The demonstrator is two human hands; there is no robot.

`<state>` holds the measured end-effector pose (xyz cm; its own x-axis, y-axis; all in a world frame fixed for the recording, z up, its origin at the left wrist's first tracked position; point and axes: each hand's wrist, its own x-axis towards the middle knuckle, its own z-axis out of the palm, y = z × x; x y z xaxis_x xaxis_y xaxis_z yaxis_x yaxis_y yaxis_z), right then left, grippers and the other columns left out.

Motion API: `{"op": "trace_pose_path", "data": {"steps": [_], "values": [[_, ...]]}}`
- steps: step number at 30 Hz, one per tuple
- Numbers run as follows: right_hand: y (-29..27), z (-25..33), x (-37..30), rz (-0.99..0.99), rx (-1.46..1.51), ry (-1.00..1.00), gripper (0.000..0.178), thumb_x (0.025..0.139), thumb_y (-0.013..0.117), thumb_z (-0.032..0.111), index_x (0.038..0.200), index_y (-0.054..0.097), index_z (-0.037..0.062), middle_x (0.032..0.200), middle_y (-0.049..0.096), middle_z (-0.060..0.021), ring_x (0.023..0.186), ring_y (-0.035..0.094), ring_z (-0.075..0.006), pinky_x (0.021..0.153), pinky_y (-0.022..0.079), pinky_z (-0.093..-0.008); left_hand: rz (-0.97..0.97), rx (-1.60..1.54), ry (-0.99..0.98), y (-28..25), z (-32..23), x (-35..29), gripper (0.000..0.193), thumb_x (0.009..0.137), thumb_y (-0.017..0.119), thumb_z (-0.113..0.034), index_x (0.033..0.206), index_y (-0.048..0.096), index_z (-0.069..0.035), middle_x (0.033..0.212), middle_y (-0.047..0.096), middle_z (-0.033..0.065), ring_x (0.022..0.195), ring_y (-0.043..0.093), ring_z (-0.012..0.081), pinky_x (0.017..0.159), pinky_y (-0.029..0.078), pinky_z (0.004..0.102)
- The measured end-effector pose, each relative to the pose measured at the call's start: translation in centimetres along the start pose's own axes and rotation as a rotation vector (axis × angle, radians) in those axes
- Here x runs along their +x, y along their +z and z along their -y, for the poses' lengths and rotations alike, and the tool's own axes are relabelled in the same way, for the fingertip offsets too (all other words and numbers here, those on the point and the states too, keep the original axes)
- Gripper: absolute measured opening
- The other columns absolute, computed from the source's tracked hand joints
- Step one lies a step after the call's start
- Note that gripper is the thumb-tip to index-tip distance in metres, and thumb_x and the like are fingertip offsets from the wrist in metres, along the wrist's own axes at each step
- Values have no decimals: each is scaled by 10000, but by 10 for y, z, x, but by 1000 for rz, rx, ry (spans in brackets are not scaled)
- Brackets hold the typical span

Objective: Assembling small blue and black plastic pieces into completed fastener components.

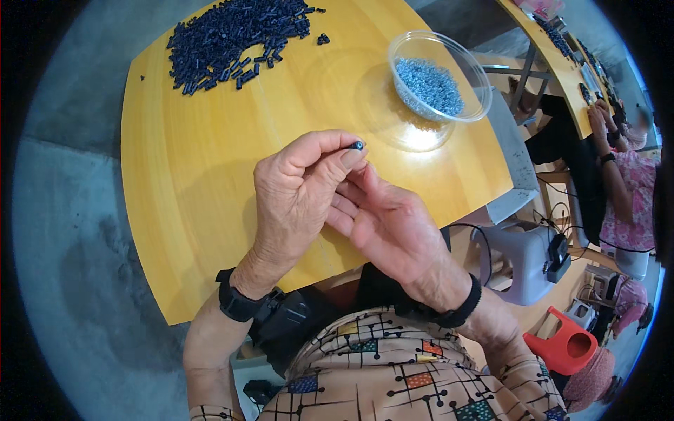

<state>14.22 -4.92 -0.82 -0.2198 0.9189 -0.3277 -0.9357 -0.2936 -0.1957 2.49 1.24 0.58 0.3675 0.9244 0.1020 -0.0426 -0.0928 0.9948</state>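
Between the thumb and forefinger of my left hand point(291, 193) is a small black cylindrical part point(357, 145), its shiny, bluish metal-looking end facing up. My right hand point(397, 231) is right beside it, palm turned up and fingers curled toward the left hand. Its thumb meets the fingers just below the left thumb tip; whatever may be pinched there is hidden. Both hands are above the near part of the yellow table point(210, 203). Many similar black parts lie in a pile point(235, 42) at the far left. A clear plastic bowl point(479, 91) holds tiny silvery-blue metal pieces point(430, 85).
A few loose black parts point(323, 39) lie beside the pile. To the right are a white plastic stool point(523, 263), cables, and a red stool point(562, 342). Another person's hands point(599, 118) are at a second yellow table point(565, 74) at the far right.
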Motion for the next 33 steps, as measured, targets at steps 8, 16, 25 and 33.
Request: {"op": "trace_pose_path", "data": {"steps": [8, 16, 25, 33], "values": [[9, 7, -3, -64, -198, -9, 362, 950, 402, 12, 1299, 383, -82, 1246, 493, -179, 1147, 525, -246, 998, 449, -325, -119, -102, 20, -12, -4, 10, 186, 899, 601, -115, 1029, 623, 17, 924, 670, 115, 801, 638, 156, 758, 516, 273], [5, 11, -11, -62, -466, -162, 258, 929, 480, -2, 1177, 525, -60, 1051, 623, -152, 953, 636, -200, 894, 522, -306, -75, -40, 17, -15, -3, 9, 192, 886, 620, -119, 1023, 627, 15, 907, 672, 102, 760, 632, 133, 722, 514, 259], [5, 31, -15, -82, -754, -423, 249, 905, 585, 89, 1119, 563, -36, 925, 671, -124, 748, 646, -133, 666, 534, -243, -22, 25, -9, -11, -8, -3, 152, 876, 619, -64, 999, 628, 25, 881, 676, 101, 742, 640, 128, 700, 518, 240], [1, 43, -13, -86, -863, -404, 170, 892, 617, 128, 991, 629, -9, 777, 650, -71, 626, 585, -91, 558, 484, -209, -2, 80, -5, -8, -3, -12, 102, 834, 644, 2, 931, 649, 32, 796, 665, 66, 698, 653, 114, 637, 516, 214]]}}
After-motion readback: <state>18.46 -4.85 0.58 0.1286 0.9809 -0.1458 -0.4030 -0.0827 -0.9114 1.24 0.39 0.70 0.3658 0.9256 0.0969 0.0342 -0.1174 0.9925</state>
